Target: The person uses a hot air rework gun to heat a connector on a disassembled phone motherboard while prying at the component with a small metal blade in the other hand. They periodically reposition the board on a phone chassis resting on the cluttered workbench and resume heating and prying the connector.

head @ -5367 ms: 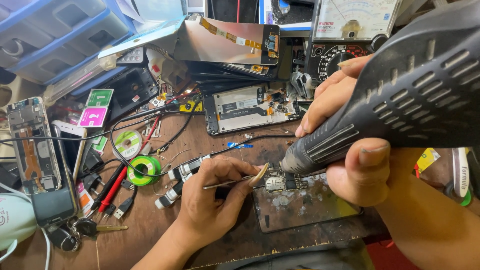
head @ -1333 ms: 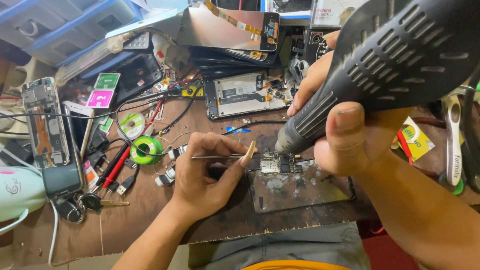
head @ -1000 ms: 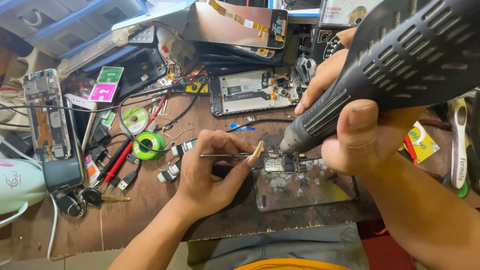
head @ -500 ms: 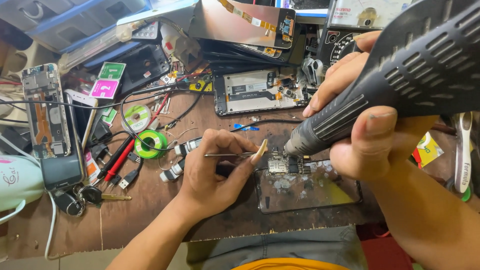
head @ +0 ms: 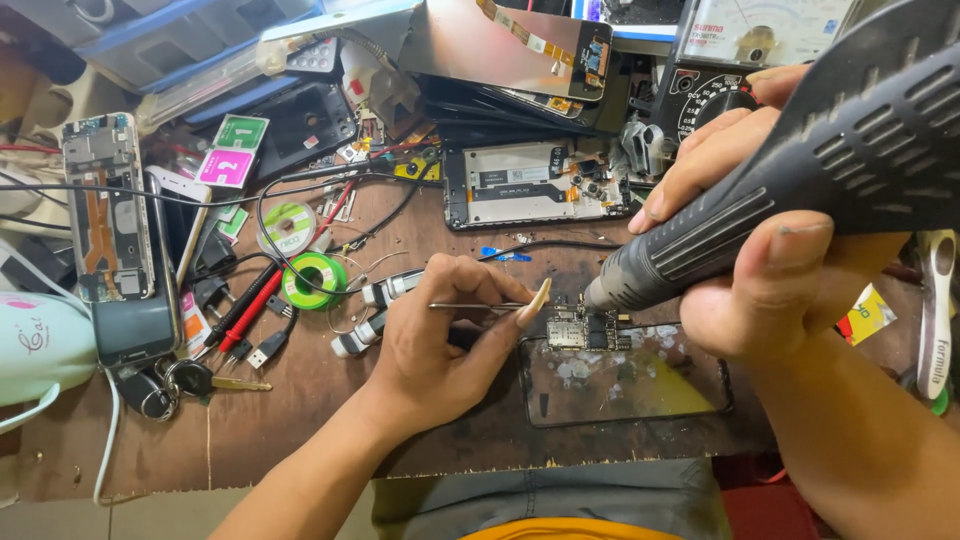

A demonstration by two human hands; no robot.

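So the left hand (head: 440, 335) is pinching a pair of thin metal tweezers (head: 480, 306), tips aimed at the small circuit board (head: 583, 330), while the right hand (head: 760, 250) is wrapped tight around the grey hot air gun (head: 800, 160), thumb pressed on its underside and nozzle hanging just above the board's right end. The board sits at the top edge of a dark glass panel (head: 625, 385) spotted with white residue, near the front of the wooden bench (head: 300, 440). To do this bit well I'd say keep the nozzle moving in little circles rather than parking it on one spot, and leave the tweezers touching but not prying, lifting only once the part gives freely. Resting the left wrist on the bench like that looks smart for steadiness. Worth watching what's close by: an opened phone frame (head: 530, 190) lies just behind the board, and a green solder wick reel (head: 312, 280) plus the red probe lead (head: 245, 310) are off to the left, well out of the airflow.
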